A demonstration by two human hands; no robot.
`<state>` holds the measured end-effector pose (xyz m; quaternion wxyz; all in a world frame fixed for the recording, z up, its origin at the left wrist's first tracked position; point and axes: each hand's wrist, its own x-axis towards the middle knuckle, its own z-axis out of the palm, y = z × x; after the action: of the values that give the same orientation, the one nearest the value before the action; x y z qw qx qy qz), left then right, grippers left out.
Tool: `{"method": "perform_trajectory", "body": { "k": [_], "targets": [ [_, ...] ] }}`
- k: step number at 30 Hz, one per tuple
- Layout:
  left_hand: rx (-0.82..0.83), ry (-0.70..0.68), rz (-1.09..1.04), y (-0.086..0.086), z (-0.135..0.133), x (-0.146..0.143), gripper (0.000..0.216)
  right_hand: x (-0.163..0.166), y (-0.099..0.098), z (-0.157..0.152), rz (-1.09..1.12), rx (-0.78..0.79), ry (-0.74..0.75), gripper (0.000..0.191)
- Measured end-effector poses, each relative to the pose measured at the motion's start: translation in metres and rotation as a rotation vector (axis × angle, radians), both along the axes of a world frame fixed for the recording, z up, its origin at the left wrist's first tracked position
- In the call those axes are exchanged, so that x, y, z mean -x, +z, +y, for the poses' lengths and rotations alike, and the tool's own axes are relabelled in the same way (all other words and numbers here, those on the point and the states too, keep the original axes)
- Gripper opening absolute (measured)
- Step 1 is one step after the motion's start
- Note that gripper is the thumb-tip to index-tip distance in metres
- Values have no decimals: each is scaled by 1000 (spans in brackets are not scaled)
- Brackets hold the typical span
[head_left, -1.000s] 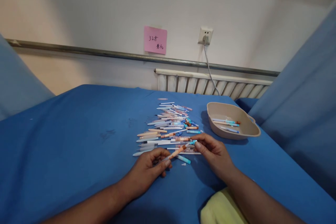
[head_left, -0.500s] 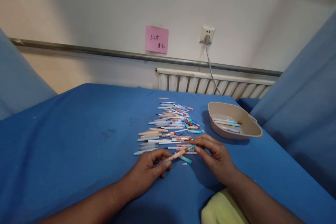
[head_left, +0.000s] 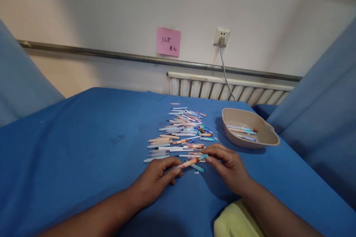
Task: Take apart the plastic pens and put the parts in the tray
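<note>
An orange pen [head_left: 189, 163] with a brown band and a blue-green end is held between my two hands, tilted up to the right. My left hand [head_left: 160, 176] is closed around its lower left part. At the other end, the thumb and fingers of my right hand [head_left: 226, 164] pinch the blue-green tip. Beyond them on the blue cloth lies a spread of pen parts: pale barrels [head_left: 157, 159], white refills [head_left: 176, 150], and short coloured pieces [head_left: 207, 139]. Close to the pen are a teal piece [head_left: 198, 168] and a small white bit [head_left: 196, 173].
A beige basin [head_left: 236, 114] with several pens [head_left: 241, 130] in it stands at the right. Something yellow-green [head_left: 236, 222] sits at the front edge. Blue curtains [head_left: 328, 92] hang on both sides. Behind the blue-covered table [head_left: 83, 137] are a radiator [head_left: 205, 89] and a wall rail [head_left: 125, 55].
The view has shifted slightly, so everything sits a little further right. Both hands keep their hold on the orange pen, with hardly any other movement.
</note>
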<state>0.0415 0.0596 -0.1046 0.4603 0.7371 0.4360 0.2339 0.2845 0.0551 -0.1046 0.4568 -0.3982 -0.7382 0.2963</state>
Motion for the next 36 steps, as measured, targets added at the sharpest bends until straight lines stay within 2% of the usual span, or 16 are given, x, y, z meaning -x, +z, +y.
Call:
{"method": "perform_trajectory", "body": {
  "k": [9, 15, 19, 22, 28, 32, 36],
  "targets": [
    [-43, -18, 31, 2, -1, 0, 25, 3, -8, 0, 47, 171, -12, 20],
    [-11, -37, 4, -3, -2, 0, 28, 3, -3, -3, -15, 139, 0, 25],
    [14, -43, -3, -1, -3, -2, 27, 2, -4, -6, 10, 152, 42, 35],
    [18, -35, -10, 1, -4, -3, 27, 1, -10, -3, 122, 225, 45, 46],
    [5, -19, -16, 8, -2, -7, 27, 7, -19, 14, 484, 504, -48, 65],
    [-5, 29, -35, 16, -1, -15, 25, 13, -21, 22, 463, 564, -100, 69],
    [-7, 33, -105, 33, 4, -32, 25, 15, -23, 25, 416, 528, -92, 67]
  ]
}}
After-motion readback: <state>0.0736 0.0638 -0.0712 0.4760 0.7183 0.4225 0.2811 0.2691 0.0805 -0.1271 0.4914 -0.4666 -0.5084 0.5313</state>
